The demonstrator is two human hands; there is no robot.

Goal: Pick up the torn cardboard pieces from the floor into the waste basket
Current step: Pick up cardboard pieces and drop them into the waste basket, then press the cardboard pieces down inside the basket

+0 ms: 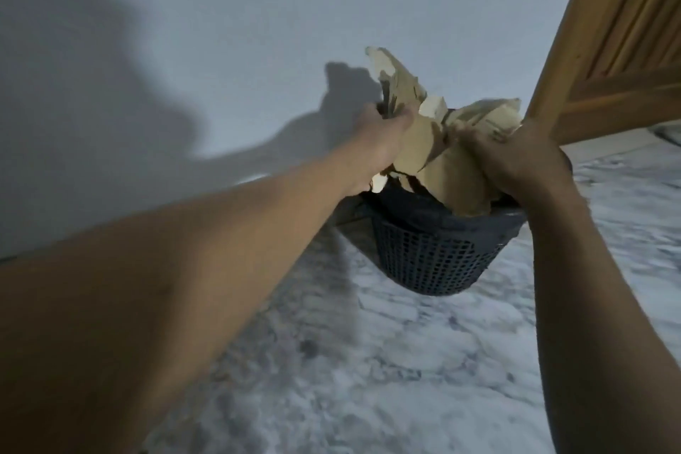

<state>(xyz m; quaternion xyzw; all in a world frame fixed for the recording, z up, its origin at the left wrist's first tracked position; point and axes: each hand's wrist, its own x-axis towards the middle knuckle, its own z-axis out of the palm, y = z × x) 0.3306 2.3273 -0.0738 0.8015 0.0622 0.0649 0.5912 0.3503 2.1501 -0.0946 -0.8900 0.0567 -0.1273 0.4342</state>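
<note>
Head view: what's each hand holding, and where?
Cardboard over the basket: left hand grips the tall piece at its base; right hand, the crumpled piece at its near edge.

surface: marble floor [387,380], white/grey veined | on it: dark mesh basket [435,262] by wall | basket upright

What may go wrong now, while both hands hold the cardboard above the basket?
1. The cardboard pieces spread about as wide as the waste basket, so some may fall past its rim onto the floor.
2. The tall piece above the left hand sticks up and may slip out.
</note>
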